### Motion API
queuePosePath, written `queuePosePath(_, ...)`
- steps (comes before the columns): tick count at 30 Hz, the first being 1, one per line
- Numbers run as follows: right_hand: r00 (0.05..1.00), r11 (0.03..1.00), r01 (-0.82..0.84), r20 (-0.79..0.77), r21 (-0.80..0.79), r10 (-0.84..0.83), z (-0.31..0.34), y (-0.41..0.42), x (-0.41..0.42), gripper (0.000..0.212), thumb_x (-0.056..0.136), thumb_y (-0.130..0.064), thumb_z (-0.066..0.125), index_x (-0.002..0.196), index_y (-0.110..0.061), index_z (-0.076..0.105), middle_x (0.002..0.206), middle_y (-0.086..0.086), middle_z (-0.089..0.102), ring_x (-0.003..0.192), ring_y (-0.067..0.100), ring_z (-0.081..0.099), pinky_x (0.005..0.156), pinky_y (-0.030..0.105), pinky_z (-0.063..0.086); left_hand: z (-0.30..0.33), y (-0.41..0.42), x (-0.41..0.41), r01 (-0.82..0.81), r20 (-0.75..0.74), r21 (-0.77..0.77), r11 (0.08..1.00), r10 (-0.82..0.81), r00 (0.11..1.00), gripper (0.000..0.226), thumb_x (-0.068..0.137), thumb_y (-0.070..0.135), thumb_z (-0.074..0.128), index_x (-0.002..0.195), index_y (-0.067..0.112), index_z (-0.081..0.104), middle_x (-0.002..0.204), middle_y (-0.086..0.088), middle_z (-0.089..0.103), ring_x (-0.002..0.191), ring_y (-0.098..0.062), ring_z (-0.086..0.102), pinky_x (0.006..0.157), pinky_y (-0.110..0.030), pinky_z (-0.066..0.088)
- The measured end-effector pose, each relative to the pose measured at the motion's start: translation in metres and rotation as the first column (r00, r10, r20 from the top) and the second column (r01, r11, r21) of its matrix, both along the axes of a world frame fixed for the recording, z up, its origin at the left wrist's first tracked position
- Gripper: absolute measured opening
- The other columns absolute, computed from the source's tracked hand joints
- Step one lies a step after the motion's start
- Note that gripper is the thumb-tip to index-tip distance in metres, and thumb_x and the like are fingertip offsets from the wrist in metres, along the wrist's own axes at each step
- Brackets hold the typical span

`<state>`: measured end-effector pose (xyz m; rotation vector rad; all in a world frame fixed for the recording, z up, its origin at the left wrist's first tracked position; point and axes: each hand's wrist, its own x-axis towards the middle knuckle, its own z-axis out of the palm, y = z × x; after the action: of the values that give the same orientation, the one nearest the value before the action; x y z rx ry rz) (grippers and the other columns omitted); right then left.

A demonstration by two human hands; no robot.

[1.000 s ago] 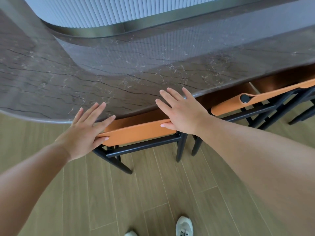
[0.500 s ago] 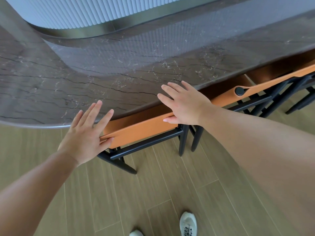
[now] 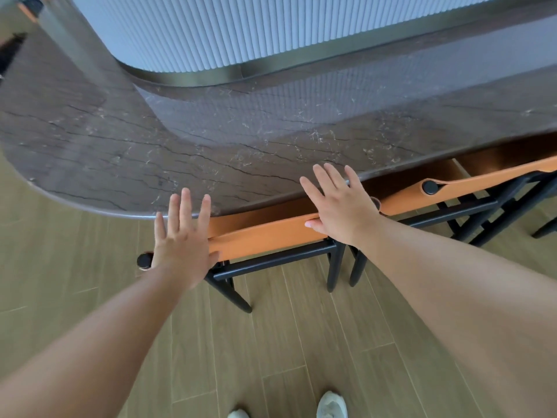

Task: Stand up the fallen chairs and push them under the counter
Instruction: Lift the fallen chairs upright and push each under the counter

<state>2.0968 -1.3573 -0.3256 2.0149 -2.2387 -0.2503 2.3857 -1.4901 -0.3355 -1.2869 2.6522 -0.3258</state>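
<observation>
Since a second ago the chair [image 3: 265, 236] sits deeper under the bench [image 3: 187, 164] — only its orange backrest strap and black rear legs show past the stone edge. Both hands stay flat-fingered: the left hand [image 3: 184, 236] and right hand [image 3: 337, 203] press the strap's ends, gripping nothing. This chair looks nearly home; a second chair [image 3: 470, 188] stands just beside it, also tucked.

Wood-plank floor [image 3: 90, 267] beneath both hands, bearing two upright black-legged chairs: one [image 3: 271, 236] between the hands, another [image 3: 482, 191] right of the right hand.
</observation>
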Motion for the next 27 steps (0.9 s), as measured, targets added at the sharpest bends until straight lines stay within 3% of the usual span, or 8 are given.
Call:
queuePosePath(3, 0.993, 0.997, -0.075, 0.095, 0.012, 0.074, 0.018, 0.008, 0.012, 0.086, 0.091, -0.060, 0.054, 0.155, -0.013, 0.019, 0.160, 0.020, 0.024, 0.147, 0.036, 0.024, 0.117, 0.055, 0.025, 0.030, 0.021, 0.006, 0.029, -0.105, 0.115, 0.993, -0.017, 0.994, 0.112, 0.086, 0.058, 0.063, 0.155, 0.024, -0.018, 0.164, -0.016, -0.017, 0.152, -0.034, -0.008, 0.122, -0.050, 0.009)
queuePosePath(6, 0.925, 1.000, -0.020, 0.380, -0.018, 0.025, 0.039, 0.013, 0.035, 0.074, 0.094, -0.056, 0.053, 0.152, -0.018, 0.026, 0.156, 0.012, 0.032, 0.142, 0.031, 0.034, 0.112, 0.046, 0.036, 0.063, 0.048, 0.017, -0.018, -0.379, 0.278, 0.960, 0.127, 0.917, 0.089, 0.089, 0.042, 0.067, 0.158, 0.029, 0.012, 0.166, -0.003, 0.000, 0.151, -0.028, 0.013, 0.119, -0.047, 0.024)
queuePosePath(8, 0.776, 0.993, 0.113, 0.623, 0.013, -0.097, 0.052, 0.014, 0.054, 0.064, 0.095, -0.052, 0.051, 0.149, -0.024, 0.031, 0.151, 0.002, 0.036, 0.133, 0.024, 0.042, 0.100, 0.041, 0.046, 0.080, 0.068, 0.022, -0.065, -0.583, 0.500, 0.864, 0.391, 0.712, 0.074, 0.089, 0.030, 0.070, 0.152, 0.031, 0.030, 0.158, 0.000, 0.025, 0.137, -0.019, 0.036, 0.109, -0.037, 0.036)
queuePosePath(10, 0.546, 0.974, 0.212, 0.816, 0.086, -0.191, 0.066, 0.014, 0.076, 0.056, 0.095, -0.048, 0.051, 0.145, -0.028, 0.037, 0.146, -0.004, 0.041, 0.121, 0.016, 0.048, 0.087, 0.031, 0.046, 0.094, 0.086, 0.027, -0.030, -0.674, 0.661, 0.750, 0.611, 0.414, 0.053, 0.090, 0.020, 0.071, 0.136, 0.031, 0.049, 0.138, 0.002, 0.049, 0.123, -0.014, 0.050, 0.097, -0.026, 0.040)
queuePosePath(13, 0.230, 0.958, 0.247, 0.952, 0.143, -0.201, 0.086, 0.014, 0.109, 0.045, 0.096, -0.043, 0.052, 0.138, -0.028, 0.047, 0.132, -0.007, 0.054, 0.101, 0.001, 0.054, 0.074, 0.018, 0.041, 0.113, 0.102, 0.041, 0.014, -0.626, 0.777, 0.630, 0.769, 0.132, 0.024, 0.093, 0.019, 0.067, 0.109, 0.037, 0.063, 0.112, 0.010, 0.070, 0.108, -0.010, 0.064, 0.086, -0.025, 0.046)
queuePosePath(17, -0.036, 0.952, 0.218, 0.977, 0.214, -0.211, 0.114, 0.018, 0.144, 0.030, 0.095, -0.041, 0.053, 0.122, -0.029, 0.056, 0.114, -0.009, 0.062, 0.099, 0.005, 0.058, 0.077, 0.021, 0.045, 0.136, 0.104, 0.060, 0.152, -0.465, 0.857, 0.492, 0.866, -0.182, 0.014, 0.098, 0.020, 0.058, 0.108, 0.024, 0.067, 0.097, 0.003, 0.077, 0.088, -0.010, 0.072, 0.080, -0.033, 0.046)
queuePosePath(20, -0.179, 0.940, 0.162, 0.946, 0.301, -0.272, 0.134, 0.018, 0.165, 0.019, 0.096, -0.036, 0.054, 0.112, -0.028, 0.061, 0.106, -0.002, 0.069, 0.098, 0.013, 0.067, 0.089, 0.031, 0.053, 0.149, 0.106, 0.073, 0.204, -0.416, 0.855, 0.477, 0.865, -0.280, 0.017, 0.101, 0.018, 0.052, 0.111, 0.021, 0.065, 0.096, 0.002, 0.077, 0.085, -0.012, 0.073, 0.078, -0.033, 0.047)
queuePosePath(27, -0.436, 0.914, 0.106, 0.844, 0.391, -0.311, 0.173, -0.001, 0.221, 0.021, 0.097, -0.028, 0.059, 0.113, -0.016, 0.063, 0.111, 0.010, 0.071, 0.100, 0.026, 0.071, 0.082, 0.033, 0.058, 0.179, 0.101, 0.128, 0.287, -0.394, 0.813, 0.507, 0.842, -0.369, 0.021, 0.101, 0.019, 0.048, 0.114, 0.019, 0.065, 0.096, 0.001, 0.075, 0.088, -0.016, 0.072, 0.077, -0.033, 0.047)
